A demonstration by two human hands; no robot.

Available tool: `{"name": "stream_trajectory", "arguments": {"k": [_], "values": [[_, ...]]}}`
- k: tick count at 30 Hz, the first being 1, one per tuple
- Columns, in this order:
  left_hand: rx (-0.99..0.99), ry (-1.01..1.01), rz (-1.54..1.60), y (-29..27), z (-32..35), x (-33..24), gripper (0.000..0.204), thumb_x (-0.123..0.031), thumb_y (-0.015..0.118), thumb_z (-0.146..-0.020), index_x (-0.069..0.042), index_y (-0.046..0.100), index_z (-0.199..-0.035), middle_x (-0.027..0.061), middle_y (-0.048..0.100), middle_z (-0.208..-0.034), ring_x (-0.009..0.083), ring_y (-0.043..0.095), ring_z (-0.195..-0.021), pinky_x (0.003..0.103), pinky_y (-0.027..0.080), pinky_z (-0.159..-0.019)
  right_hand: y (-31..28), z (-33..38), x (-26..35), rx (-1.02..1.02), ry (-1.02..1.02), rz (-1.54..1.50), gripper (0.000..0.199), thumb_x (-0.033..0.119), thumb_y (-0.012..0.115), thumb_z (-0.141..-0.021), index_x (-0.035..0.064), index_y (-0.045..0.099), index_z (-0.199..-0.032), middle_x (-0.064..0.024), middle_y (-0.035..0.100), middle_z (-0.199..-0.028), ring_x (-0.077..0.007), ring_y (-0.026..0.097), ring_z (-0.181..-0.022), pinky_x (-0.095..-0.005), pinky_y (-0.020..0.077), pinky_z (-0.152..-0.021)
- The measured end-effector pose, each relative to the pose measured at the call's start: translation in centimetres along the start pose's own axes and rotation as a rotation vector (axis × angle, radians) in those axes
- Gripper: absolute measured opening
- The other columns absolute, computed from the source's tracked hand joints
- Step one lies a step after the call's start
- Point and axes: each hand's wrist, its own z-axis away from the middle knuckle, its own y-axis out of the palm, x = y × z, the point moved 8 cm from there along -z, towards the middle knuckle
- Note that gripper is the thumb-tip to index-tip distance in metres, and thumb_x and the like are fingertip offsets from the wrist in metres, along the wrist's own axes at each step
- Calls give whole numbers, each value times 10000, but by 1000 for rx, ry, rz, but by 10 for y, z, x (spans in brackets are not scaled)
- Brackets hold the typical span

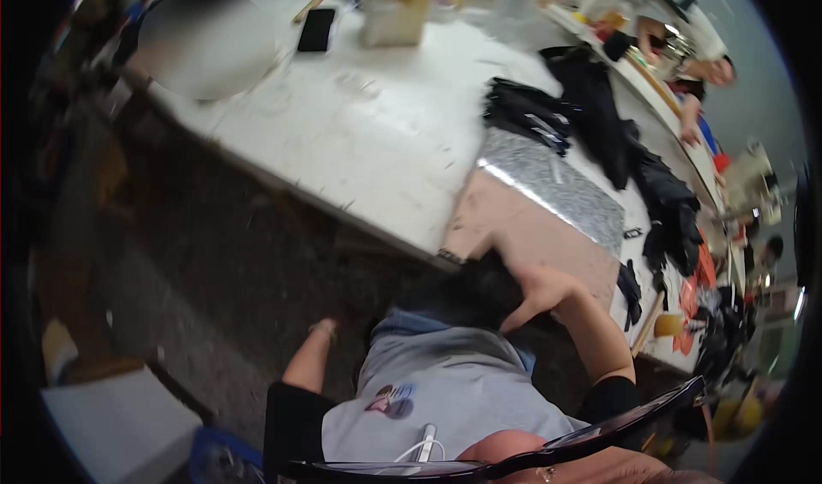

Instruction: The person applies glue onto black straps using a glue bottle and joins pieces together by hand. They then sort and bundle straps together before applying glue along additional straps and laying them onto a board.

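Just off the near edge of the white table, a black piece of cloth hangs in front of my body. My right hand grips its right side, thumb toward me and fingers on the far side, blurred by motion. My left hand is low at my left side, apart from the table; its fingers are smeared and mostly hidden. Beyond my right hand lies a pinkish board at the table edge, with a speckled grey sheet along its far side.
The white table carries a dark phone, a tub and a stack of black pieces. More black cloth lies to the right, near a yellow roll. People work at the far right. A white box stands lower left.
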Motion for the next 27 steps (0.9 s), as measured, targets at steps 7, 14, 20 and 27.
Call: {"name": "stream_trajectory", "arguments": {"k": [7, 14, 20, 27], "values": [[-173, -361, 323, -45, -13, -10, 436, -302, 428, -933, -19, 556, -1238, 254, 527, -1275, 377, 495, -1204, 451, 384, -1014, -68, 59, -75, -690, -571, -1413, 482, 106, 617, -880, -18, 414, -1299, -24, 407, -841, -96, 399, -634, -237, 372, -591], [-347, -185, -7, -85, -130, 35, 398, -211, 500, -915, -8, 532, -1256, 245, 544, -1252, 356, 482, -1219, 430, 393, -1015, -34, 76, -41, -1125, -284, -807, 639, 42, 721, -630, -14, 452, -1208, -81, 490, -638, -177, 474, -454, -280, 388, -432], [-286, -467, 75, -101, -176, 102, 391, -196, 515, -908, -6, 530, -1249, 234, 552, -1238, 346, 493, -1201, 423, 401, -1004, -33, 73, -101, -570, 2, -953, 657, 7, 757, -526, -35, 496, -1128, -138, 579, -648, -244, 572, -490, -341, 439, -444], [-200, -633, 67, -84, -210, 142, 383, -178, 533, -901, -3, 527, -1241, 221, 563, -1221, 333, 506, -1180, 415, 410, -992, -38, 41, -70, -302, -219, -1586, 674, -47, 717, -648, 3, 449, -1265, -124, 571, -695, -222, 595, -515, -357, 434, -519]]}}
